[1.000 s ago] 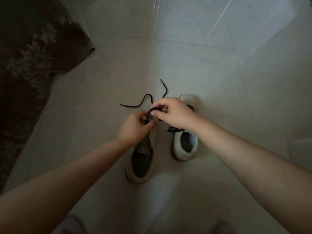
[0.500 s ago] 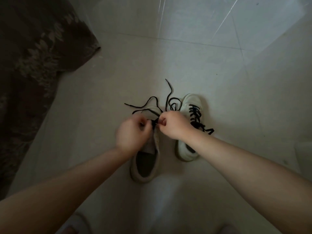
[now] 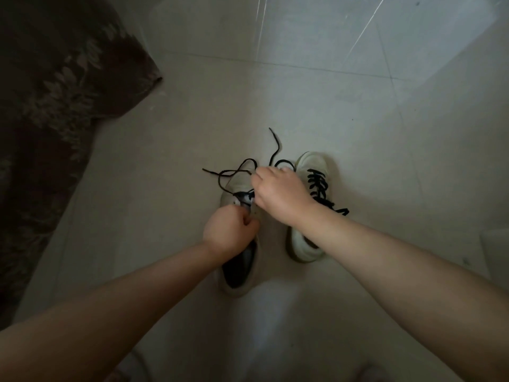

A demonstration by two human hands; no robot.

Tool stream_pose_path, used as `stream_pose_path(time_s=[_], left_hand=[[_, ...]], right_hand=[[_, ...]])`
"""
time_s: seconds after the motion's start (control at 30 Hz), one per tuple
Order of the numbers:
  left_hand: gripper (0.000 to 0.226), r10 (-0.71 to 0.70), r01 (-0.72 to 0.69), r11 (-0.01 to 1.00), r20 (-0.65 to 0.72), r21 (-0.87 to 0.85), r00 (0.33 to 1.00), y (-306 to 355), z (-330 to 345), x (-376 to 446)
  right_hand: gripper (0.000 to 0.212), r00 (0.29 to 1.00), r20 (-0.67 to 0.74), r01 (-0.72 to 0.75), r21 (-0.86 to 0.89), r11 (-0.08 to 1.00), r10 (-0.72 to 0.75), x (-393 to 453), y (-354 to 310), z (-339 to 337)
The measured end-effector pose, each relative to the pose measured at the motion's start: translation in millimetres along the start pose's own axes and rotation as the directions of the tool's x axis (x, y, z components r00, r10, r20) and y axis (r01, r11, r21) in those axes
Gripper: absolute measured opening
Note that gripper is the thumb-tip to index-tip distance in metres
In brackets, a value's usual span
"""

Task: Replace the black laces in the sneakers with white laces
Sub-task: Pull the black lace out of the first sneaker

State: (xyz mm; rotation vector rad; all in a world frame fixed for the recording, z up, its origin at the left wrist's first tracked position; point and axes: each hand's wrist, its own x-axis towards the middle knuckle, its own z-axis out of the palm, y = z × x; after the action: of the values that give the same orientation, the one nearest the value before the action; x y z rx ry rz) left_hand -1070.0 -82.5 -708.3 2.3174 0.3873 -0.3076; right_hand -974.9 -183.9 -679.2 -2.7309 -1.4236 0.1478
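Here, far left of the fingers, a dark patterned rug [image 3: 55, 100] covers the tiled floor [image 3: 303, 92]. The left hand [image 3: 230, 232] is curled closed at the tongue of the left sneaker [image 3: 237, 271], its wrist hiding part of the opening (what it pinches I cannot tell). Just beyond its knuckles the right hand [image 3: 281, 194] grips the loose black lace [image 3: 234, 172], whose ends lie ahead of the fingertips. Right of these fingers stands the right sneaker [image 3: 311, 205], its laces [image 3: 319, 188] still threaded; the forearm crosses its heel.
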Motion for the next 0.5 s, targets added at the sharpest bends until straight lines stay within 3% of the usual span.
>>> stream_pose_path(time_s=[0.07,0.13,0.17,0.3,0.4,0.5], left_hand=[[0.045,-0.001,0.001,1.000,-0.001,0.008,1.000,-2,-1,1],[0.043,-0.013,0.013,1.000,-0.001,0.014,1.000,-4,0,0],[0.043,-0.019,0.019,1.000,-0.002,0.016,1.000,-4,0,0],[0.042,-0.018,0.019,0.997,-0.006,0.077,1.000,-1,-1,1],[0.040,-0.005,0.004,0.998,0.007,0.070,1.000,-2,-1,1],[0.037,-0.014,0.014,0.999,0.013,0.046,1.000,-6,0,1]], right_hand=[[0.016,0.989,0.038,-0.148,0.156,0.977,0.144,-3,0,0],[0.031,0.916,0.218,-0.388,0.265,0.883,0.337,-6,2,2],[0.034,0.883,0.304,-0.445,0.299,0.844,0.358,-9,2,3],[0.016,0.875,0.369,-0.437,0.319,0.841,0.315,-13,-8,9],[0.020,0.860,0.341,-0.492,0.358,0.794,0.379,-12,-10,9],[0.028,0.848,0.350,-0.500,0.278,0.820,0.399,-11,-8,7]])
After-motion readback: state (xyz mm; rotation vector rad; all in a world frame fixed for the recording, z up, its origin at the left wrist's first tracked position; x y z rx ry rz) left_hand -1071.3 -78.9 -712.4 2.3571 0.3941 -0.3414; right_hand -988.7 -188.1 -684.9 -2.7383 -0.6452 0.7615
